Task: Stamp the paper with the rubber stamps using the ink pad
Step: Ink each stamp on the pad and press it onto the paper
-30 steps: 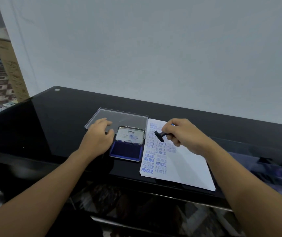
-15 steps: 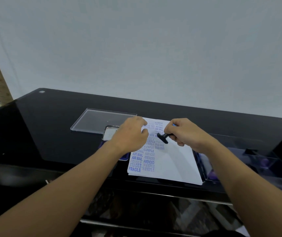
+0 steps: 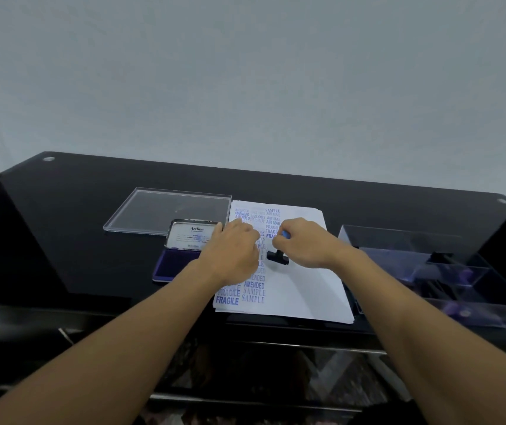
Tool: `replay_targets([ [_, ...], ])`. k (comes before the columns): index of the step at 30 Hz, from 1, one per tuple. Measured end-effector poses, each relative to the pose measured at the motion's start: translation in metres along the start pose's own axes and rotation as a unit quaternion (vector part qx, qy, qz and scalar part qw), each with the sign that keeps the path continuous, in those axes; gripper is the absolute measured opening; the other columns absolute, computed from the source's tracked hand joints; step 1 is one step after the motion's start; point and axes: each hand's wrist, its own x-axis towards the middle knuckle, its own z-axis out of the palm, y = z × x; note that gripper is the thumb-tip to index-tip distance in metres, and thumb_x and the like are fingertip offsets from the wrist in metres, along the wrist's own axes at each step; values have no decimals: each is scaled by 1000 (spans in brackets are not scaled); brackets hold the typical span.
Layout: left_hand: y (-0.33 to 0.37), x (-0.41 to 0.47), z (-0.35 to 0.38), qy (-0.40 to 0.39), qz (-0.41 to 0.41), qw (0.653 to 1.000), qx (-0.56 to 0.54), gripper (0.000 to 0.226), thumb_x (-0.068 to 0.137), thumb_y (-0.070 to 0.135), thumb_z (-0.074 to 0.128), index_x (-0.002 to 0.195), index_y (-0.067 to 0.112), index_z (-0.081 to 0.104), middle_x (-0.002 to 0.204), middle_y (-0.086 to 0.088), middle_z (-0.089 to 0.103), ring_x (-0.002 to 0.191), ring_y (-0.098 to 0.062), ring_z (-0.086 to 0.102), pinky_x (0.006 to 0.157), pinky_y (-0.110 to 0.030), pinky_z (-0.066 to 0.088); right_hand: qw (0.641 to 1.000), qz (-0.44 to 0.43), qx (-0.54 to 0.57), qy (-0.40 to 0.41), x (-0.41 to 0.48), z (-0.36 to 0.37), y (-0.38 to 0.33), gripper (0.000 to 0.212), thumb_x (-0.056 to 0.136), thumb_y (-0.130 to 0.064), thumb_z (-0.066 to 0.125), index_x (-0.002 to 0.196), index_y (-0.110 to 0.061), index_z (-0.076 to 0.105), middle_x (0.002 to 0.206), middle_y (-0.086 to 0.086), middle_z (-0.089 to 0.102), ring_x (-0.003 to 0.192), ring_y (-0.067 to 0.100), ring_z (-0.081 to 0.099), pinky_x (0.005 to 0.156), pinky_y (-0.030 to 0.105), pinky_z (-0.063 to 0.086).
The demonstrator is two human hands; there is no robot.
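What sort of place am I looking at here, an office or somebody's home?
Likely a desk in a small office or home, I can't tell which: a glossy black table against a plain wall, stamped paper, an open ink pad, and a rubber stamp held in the right hand.

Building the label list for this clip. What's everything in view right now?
table: 1, glossy black, under everything
wall: 1, pale grey, behind the table
clear lid: 1, transparent, back left, behind the ink pad
ink pad: 1, blue, lid open, left of the paper
paper: 1 stack, white with blue stamp marks on its left part, centre
rubber stamp: 1, black with blue top, at the paper; contact unclear
organiser box: 1, clear, compartments, right of the paper
spare stamps: count unclear, dark, inside the organiser box
left hand: 1, rests on the paper's left part
right hand: 1, grips the rubber stamp
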Motion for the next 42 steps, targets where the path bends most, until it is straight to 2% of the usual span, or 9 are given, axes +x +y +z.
replay_targets([
  [3,-1,-1,5,19,-2,1000,6,22,98,20,34,97,18,55,97,8,45,102,-17,41,100,-43,36,1000,-14,-28,-1,1,3,0,21,97,-23,48,83,-8,49,87,14,58,68,20,44,60,32,37],
  [6,-2,-2,10,23,-2,1000,10,23,99,20,34,97,18,57,97,7,46,98,-14,36,102,-43,34,998,-26,-57,-2,3,4,-1,26,97,-23,49,74,-13,41,81,6,52,64,17,41,57,30,34],
  [18,-2,-3,11,7,4,1000,-2,26,99,20,35,113,18,58,113,5,52,113,-15,38,113,-50,23,996,-34,-83,-6,11,9,-2,25,97,-26,52,77,-13,45,75,3,51,61,16,42,55,28,35],
  [23,0,-3,12,3,4,1000,-3,22,99,19,34,105,18,55,108,5,49,113,-16,37,114,-54,22,993,-38,-108,-15,11,15,-2,28,99,-28,48,74,-18,40,76,2,50,64,18,45,55,29,32],
  [26,1,-4,13,4,5,1000,3,20,99,18,34,103,19,53,109,5,48,115,-17,37,115,-56,20,991,-42,-125,-21,10,21,0,23,100,-28,45,82,-15,42,82,6,52,66,19,45,56,32,33],
  [29,3,-5,14,-5,3,1000,9,27,100,17,34,117,17,54,123,3,50,131,-19,32,119,-58,11,993,-48,-108,-7,7,27,2,21,101,-27,43,86,-12,41,79,8,53,63,21,44,55,34,33],
  [33,5,-9,13,-13,2,1000,27,39,100,15,35,136,15,47,143,0,42,147,-21,14,121,-58,1,993,-55,-106,7,7,31,4,24,101,-25,42,80,-15,35,72,7,49,60,21,41,51,33,28],
  [37,7,-10,13,-22,5,999,45,43,97,15,36,139,14,43,145,-1,39,148,-23,13,120,-60,0,993,-60,-100,29,7,34,4,31,99,-25,45,73,-19,28,67,5,46,57,19,38,49,32,24],
  [42,9,-11,12,-23,9,998,59,35,95,17,38,129,16,45,136,0,42,140,-22,25,119,-62,4,993,-57,-86,60,3,39,3,30,95,-23,46,72,-20,27,63,4,46,56,21,40,48,33,23],
])
